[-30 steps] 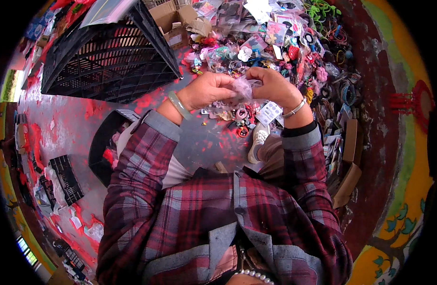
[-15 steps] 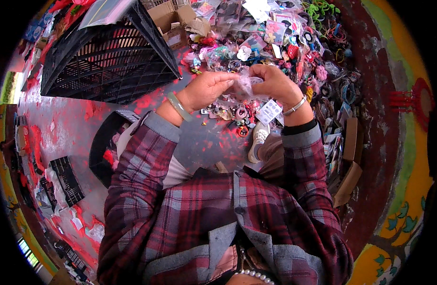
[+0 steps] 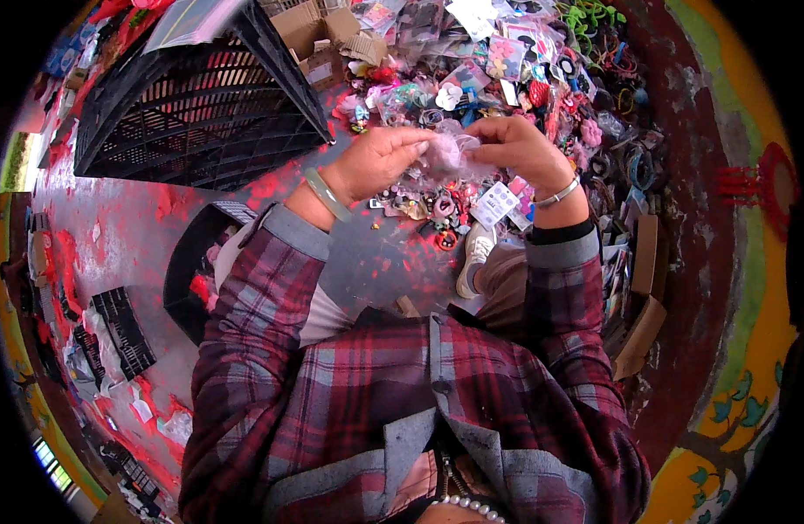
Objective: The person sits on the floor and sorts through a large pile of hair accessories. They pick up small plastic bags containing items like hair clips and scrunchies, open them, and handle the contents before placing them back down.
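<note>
Between my hands is a small clear plastic bag with something pale pink and fluffy-looking in it; its exact kind I cannot make out. My left hand pinches the bag's left side between thumb and fingers. On the other side my right hand grips it with thumb and forefinger. Behind and below the bag spreads a big heap of hair ties and small accessories, many in clear packets. A white printed card lies at the heap's near edge, below my right hand.
A large black plastic crate lies tilted at the upper left, with cardboard boxes beside it. Near my left sleeve is a black tub. An open carton stands at the right. My shoe rests by the heap.
My right hand has moved slightly right, away from the left one. The bag is spread wider, and more of its pale pink content shows. My left hand has hardly moved.
</note>
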`<move>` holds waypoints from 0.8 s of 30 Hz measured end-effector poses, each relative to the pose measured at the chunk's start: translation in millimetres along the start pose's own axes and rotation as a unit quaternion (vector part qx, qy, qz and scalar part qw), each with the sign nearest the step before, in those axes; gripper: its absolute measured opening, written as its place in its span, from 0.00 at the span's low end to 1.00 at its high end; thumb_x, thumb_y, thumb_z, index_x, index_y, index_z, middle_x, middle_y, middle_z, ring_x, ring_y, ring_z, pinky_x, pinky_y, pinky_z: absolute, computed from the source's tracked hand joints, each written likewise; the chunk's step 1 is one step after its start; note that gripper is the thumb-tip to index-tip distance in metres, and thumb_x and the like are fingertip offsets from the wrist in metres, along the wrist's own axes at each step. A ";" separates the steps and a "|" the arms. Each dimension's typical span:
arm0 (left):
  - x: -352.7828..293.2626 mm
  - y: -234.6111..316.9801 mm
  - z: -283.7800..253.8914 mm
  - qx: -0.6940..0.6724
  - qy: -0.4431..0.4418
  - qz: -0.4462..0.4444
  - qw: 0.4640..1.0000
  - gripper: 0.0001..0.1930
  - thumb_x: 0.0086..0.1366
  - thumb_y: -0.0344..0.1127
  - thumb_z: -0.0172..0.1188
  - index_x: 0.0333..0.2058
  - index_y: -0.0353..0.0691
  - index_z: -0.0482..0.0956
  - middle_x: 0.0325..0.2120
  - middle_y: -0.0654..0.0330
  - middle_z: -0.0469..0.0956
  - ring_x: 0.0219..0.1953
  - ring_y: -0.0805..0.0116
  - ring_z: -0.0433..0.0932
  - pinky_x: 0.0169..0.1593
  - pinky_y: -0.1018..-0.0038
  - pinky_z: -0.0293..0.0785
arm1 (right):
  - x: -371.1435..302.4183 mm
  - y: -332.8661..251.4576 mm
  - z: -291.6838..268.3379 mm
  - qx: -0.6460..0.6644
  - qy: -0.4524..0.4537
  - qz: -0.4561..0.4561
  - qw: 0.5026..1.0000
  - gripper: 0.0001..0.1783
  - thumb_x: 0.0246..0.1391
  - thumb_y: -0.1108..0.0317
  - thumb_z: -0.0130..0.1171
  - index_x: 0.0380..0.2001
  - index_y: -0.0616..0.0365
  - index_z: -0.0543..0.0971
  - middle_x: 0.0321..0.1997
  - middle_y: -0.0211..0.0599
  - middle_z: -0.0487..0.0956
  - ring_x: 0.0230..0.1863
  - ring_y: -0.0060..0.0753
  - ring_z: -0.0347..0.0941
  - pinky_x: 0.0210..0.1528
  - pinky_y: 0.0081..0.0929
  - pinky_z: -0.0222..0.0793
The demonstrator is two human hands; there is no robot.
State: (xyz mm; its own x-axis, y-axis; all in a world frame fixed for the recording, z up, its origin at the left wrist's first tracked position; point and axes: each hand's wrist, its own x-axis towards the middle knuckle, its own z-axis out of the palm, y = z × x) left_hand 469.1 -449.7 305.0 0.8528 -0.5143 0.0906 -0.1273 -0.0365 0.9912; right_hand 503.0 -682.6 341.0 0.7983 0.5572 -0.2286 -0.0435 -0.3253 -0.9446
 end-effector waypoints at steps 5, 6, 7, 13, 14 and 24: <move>-1.6 -3.1 4.5 -0.031 0.002 -0.023 0.999 0.14 0.64 0.32 0.47 0.46 0.34 0.73 0.32 0.64 0.77 0.33 0.79 0.72 0.38 0.80 0.70 | 2.3 -7.7 8.0 -0.124 -0.022 -0.004 0.992 0.07 0.41 0.74 0.57 0.26 0.64 0.74 0.23 0.23 0.70 0.25 0.13 0.62 0.26 0.15 0.59; -1.6 -3.8 4.5 -0.026 -0.001 -0.023 0.999 0.14 0.64 0.32 0.47 0.46 0.34 0.73 0.32 0.64 0.77 0.33 0.79 0.72 0.39 0.80 0.70 | 2.9 -7.0 9.5 -0.151 -0.018 -0.015 0.988 0.06 0.40 0.74 0.57 0.25 0.64 0.74 0.22 0.23 0.69 0.24 0.13 0.61 0.25 0.16 0.59; -1.1 -5.3 4.5 -0.021 -0.006 -0.023 0.999 0.14 0.64 0.32 0.47 0.45 0.34 0.73 0.33 0.63 0.77 0.34 0.79 0.72 0.39 0.80 0.70 | 3.1 -5.7 11.3 -0.155 -0.009 -0.022 0.988 0.06 0.41 0.73 0.57 0.25 0.64 0.73 0.21 0.23 0.69 0.24 0.14 0.61 0.25 0.17 0.59; -0.9 -8.3 5.5 0.015 -0.008 -0.009 1.000 0.13 0.64 0.32 0.47 0.44 0.33 0.74 0.34 0.62 0.77 0.34 0.78 0.74 0.39 0.79 0.71 | 3.9 -7.0 16.0 -0.219 0.006 -0.001 0.976 0.08 0.42 0.71 0.57 0.25 0.65 0.73 0.18 0.27 0.69 0.22 0.15 0.61 0.24 0.18 0.59; -0.3 -8.5 5.8 0.011 -0.007 -0.004 1.000 0.13 0.64 0.32 0.47 0.44 0.33 0.74 0.34 0.62 0.77 0.34 0.77 0.74 0.39 0.78 0.71 | 4.3 -7.4 16.8 -0.225 0.009 0.004 0.974 0.08 0.42 0.71 0.57 0.25 0.65 0.74 0.18 0.28 0.70 0.22 0.16 0.61 0.24 0.19 0.59; -1.2 -0.9 0.5 -0.070 -0.024 -0.105 0.992 0.13 0.65 0.32 0.46 0.45 0.33 0.73 0.33 0.63 0.77 0.34 0.77 0.73 0.40 0.78 0.71 | 1.6 -3.3 4.8 -0.154 -0.092 -0.006 0.984 0.16 0.39 0.66 0.58 0.35 0.61 0.76 0.24 0.32 0.76 0.26 0.20 0.68 0.31 0.24 0.66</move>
State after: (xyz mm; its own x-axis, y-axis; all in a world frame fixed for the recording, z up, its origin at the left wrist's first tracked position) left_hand 468.0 -449.5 304.0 0.8278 -0.5480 -0.1199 0.1247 -0.0286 0.9918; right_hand 501.5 -677.0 342.6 0.6740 0.6822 -0.2836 0.1719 -0.5182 -0.8378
